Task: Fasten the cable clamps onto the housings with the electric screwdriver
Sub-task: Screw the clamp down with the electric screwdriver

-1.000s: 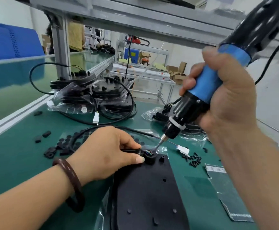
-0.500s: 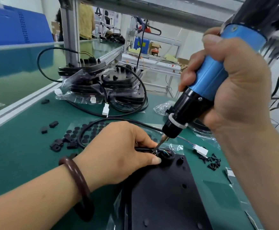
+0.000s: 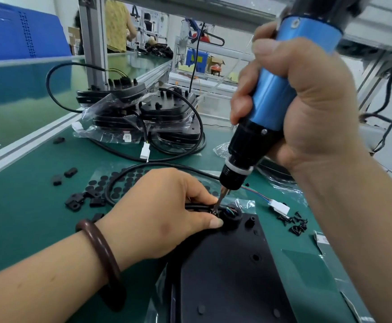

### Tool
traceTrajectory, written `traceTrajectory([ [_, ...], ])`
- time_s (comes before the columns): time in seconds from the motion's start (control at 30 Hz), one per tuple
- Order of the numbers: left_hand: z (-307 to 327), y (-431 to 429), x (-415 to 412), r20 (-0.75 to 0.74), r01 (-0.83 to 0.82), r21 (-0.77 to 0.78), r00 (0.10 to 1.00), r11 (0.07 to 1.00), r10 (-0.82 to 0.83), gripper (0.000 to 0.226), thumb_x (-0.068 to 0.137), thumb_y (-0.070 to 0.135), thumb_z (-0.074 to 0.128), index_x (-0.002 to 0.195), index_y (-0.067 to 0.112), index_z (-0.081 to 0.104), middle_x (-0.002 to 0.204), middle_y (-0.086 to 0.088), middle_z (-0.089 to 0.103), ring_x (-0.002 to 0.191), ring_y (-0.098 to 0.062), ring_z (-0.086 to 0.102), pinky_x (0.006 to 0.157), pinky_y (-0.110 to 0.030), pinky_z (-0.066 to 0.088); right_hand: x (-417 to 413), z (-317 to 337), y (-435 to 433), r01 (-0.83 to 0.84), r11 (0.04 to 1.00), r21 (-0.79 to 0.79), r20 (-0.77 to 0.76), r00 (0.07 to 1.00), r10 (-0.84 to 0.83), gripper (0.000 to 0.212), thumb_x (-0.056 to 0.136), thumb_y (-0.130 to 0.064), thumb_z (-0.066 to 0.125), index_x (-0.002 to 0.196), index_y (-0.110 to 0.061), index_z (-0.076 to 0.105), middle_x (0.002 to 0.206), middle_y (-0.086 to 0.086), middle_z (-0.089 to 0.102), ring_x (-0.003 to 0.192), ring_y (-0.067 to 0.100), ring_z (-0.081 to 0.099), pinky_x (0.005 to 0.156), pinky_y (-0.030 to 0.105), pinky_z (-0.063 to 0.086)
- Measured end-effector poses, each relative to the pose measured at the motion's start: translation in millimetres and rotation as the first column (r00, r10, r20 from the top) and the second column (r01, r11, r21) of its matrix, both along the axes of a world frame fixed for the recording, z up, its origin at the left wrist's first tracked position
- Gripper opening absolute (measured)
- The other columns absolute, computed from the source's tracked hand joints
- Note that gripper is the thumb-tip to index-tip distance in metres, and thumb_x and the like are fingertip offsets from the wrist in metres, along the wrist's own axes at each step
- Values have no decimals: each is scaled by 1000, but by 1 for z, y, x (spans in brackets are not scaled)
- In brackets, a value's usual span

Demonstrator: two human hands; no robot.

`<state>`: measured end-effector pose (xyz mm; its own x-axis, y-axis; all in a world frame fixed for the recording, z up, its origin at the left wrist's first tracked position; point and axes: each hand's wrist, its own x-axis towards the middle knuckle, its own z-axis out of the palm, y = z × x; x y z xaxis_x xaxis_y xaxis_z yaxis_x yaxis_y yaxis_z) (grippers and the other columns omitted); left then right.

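Head view, looking down at a green worktop [image 3: 27,217]. The right hand [image 3: 311,108] wraps its fingers tightly round the blue barrel of the screwdriver [image 3: 274,96], which leans down and to the left. Its bit [image 3: 218,202] meets the far left corner of a flat black housing [image 3: 232,276] lying near the front of the worktop. Just beside the bit is a round black boss [image 3: 233,216], with coloured wires [image 3: 255,192] running off to the right.

The left hand [image 3: 162,217] pinches the black cable [image 3: 112,190] at that corner, thumb tip against the boss and forefinger curled just beside the bit. The clamp is hidden under fingers and bit, so its seating cannot be told. Loose spare clamps [image 3: 73,202] lie to the left and a small heap of screws [image 3: 295,224] to the right. A stack [image 3: 143,117] of more housings sits further back.

Likely risks:
- The screwdriver is tilted rather than square to the housing, so the bit could jump out of the screw head and skid onto the thumb or forefinger, or nick the wires.
- A screw started at a slant could cross-thread in the plastic.
- Torque could swing the clamp round with the screw — if the pinch loosens, the cable may end up trapped off-centre or crushed.
- Only the left hand appears to steady the housing, so it could slide under the push.
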<state>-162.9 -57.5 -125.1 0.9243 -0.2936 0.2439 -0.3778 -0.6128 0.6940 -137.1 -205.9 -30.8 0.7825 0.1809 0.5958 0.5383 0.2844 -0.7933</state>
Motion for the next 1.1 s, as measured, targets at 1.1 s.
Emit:
traceTrajectory([
  [1.1, -4, 1, -6, 144, -59, 177, 989, 982, 33, 40, 62, 68, 56, 98, 53, 64, 80, 27, 61, 80, 3, 58, 76, -26, 51, 13, -2, 11, -367, 930, -25, 30, 929, 368, 34, 66, -10, 57, 96, 0, 47, 52, 6, 53, 38, 20, 44, 47, 28, 38],
])
